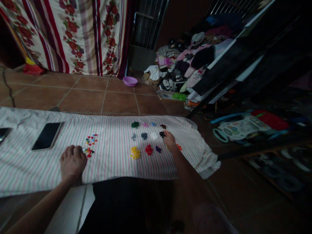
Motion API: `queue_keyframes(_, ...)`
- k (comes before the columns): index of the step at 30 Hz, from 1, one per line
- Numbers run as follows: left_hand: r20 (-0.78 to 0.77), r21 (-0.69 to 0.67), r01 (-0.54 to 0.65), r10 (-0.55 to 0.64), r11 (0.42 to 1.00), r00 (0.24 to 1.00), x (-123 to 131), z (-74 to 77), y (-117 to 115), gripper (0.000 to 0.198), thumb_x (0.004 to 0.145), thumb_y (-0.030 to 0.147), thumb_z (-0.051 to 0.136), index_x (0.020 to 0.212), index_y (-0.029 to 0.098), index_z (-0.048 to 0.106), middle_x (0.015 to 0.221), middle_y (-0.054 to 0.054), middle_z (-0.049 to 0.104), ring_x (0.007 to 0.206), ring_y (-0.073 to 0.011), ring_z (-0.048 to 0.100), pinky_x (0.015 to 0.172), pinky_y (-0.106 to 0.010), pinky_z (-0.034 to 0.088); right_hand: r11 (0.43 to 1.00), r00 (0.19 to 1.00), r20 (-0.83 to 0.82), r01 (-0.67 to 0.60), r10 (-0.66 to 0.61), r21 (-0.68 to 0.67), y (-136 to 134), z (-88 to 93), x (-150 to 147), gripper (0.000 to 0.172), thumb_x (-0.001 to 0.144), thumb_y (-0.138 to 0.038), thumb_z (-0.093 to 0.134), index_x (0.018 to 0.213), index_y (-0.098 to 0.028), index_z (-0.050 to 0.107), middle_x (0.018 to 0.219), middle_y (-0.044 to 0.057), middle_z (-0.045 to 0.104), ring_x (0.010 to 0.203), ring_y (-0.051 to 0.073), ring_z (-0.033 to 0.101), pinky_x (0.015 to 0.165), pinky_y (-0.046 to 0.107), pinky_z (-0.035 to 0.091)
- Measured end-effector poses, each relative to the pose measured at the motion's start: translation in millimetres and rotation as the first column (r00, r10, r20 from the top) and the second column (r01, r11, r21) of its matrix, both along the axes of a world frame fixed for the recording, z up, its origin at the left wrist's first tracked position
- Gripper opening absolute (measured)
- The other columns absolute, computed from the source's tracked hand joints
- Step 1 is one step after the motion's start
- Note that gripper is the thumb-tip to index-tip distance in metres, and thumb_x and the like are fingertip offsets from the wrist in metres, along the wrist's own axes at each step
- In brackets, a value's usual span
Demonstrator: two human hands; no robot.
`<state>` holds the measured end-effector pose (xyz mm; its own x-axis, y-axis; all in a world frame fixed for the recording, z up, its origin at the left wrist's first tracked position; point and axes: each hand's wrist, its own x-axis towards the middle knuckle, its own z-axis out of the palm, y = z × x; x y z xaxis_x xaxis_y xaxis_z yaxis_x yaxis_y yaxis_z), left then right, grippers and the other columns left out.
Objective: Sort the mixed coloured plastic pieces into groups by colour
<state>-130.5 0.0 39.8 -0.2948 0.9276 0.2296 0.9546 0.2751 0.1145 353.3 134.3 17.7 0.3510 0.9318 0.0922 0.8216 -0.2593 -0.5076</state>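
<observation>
Small coloured pieces, too small to name surely, lie sorted by colour on a striped cloth point(109, 165). My right hand point(169, 139) reaches over them, its fingertips pinched together at the black pile point(162, 134); what they hold is hidden. Around it are white point(154, 136), brown point(163, 126), dark purple point(158, 149), red point(149, 149) and yellow point(135, 152) piles. My left hand point(73, 161) rests on the cloth with fingers curled, beside a mixed-colour heap point(89, 152). Another loose mixed group point(91, 139) is spread just beyond. Anything under the left fingers cannot be made out.
A dark-screened phone point(47, 136) lies left on the cloth, with part of another dark device point(4, 133) at the edge. Beyond are a tiled floor point(119, 100), a purple basin point(130, 81) and heaped clothes point(187, 61). A dark rack point(234, 152) stands at right.
</observation>
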Motion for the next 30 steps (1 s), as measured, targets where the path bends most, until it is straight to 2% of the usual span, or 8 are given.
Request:
queue_keyframes(4,0.006,0.016,-0.004,0.004,1.000,1.000,-0.2,-0.6,-0.1,0.029,0.091,0.026,0.035,0.108,0.015,0.056,0.122,-0.017,0.055,0.124,-0.0327,0.047,0.099,-0.047,0.040,1.000,1.000,-0.005,0.016,-0.016,0.003,-3.2,3.3,-1.9,0.046,0.072,-0.003,0.048,0.107,-0.022,0.070,0.104,0.005,0.072,0.099,0.017,0.065,0.089,0.024,0.047)
queue_keyframes(9,0.024,0.023,0.009,-0.009,1.000,1.000,-0.8,-1.0,-0.6,0.031,0.090,0.026,0.037,0.109,0.013,0.057,0.123,-0.018,0.055,0.123,-0.0349,0.049,0.099,-0.048,0.041,0.997,0.999,0.004,0.036,-0.036,-0.071,-6.3,11.8,-6.6,0.046,0.080,-0.003,0.044,0.117,-0.018,0.067,0.114,0.007,0.070,0.106,0.016,0.064,0.094,0.023,0.044)
queue_keyframes(14,0.038,0.040,0.021,-0.023,0.999,0.999,-0.2,0.2,-0.9,0.031,0.090,0.025,0.037,0.109,0.012,0.058,0.122,-0.021,0.055,0.121,-0.0372,0.050,0.097,-0.052,0.042,0.992,0.988,0.152,0.022,-0.003,-0.122,-4.1,25.8,-12.1,0.035,0.091,-0.015,0.044,0.114,-0.019,0.070,0.112,0.007,0.072,0.104,0.016,0.065,0.090,0.021,0.044)
queue_keyframes(18,0.039,0.036,0.015,-0.016,0.999,0.999,0.1,-0.7,-0.3,0.030,0.089,0.025,0.037,0.108,0.013,0.058,0.121,-0.019,0.055,0.121,-0.0346,0.049,0.098,-0.049,0.041,0.975,0.961,0.275,0.050,0.011,-0.216,4.4,35.6,-14.7,0.034,0.090,-0.015,0.046,0.111,-0.021,0.072,0.108,0.008,0.073,0.099,0.017,0.067,0.081,0.021,0.045)
queue_keyframes(24,0.005,0.036,0.009,-0.009,0.999,1.000,-2.5,-6.9,2.0,0.031,0.090,0.025,0.035,0.109,0.015,0.056,0.121,-0.016,0.054,0.120,-0.0304,0.048,0.099,-0.046,0.039,0.960,0.941,0.335,0.062,0.034,-0.273,16.9,36.6,-11.9,0.038,0.088,-0.015,0.047,0.116,-0.021,0.071,0.109,0.009,0.073,0.099,0.019,0.067,0.080,0.024,0.046)
queue_keyframes(26,0.007,0.043,0.008,-0.009,0.999,1.000,-2.7,-8.7,2.6,0.029,0.090,0.025,0.036,0.108,0.015,0.057,0.123,-0.016,0.054,0.119,-0.0299,0.048,0.098,-0.045,0.039,0.964,0.926,0.374,0.046,0.056,-0.260,17.5,32.7,-9.2,0.038,0.086,-0.014,0.047,0.115,-0.019,0.071,0.106,0.011,0.073,0.095,0.019,0.068,0.080,0.026,0.047)
queue_keyframes(30,0.023,0.072,-0.002,0.000,0.997,1.000,-2.4,-11.7,3.8,0.026,0.088,0.021,0.042,0.108,0.016,0.058,0.123,-0.016,0.055,0.123,-0.0308,0.046,0.101,-0.046,0.037,0.992,0.911,0.398,-0.074,0.109,-0.103,16.4,22.1,-0.1,0.032,0.083,-0.017,0.050,0.100,-0.016,0.076,0.097,0.013,0.070,0.084,0.019,0.066,0.076,0.026,0.048)
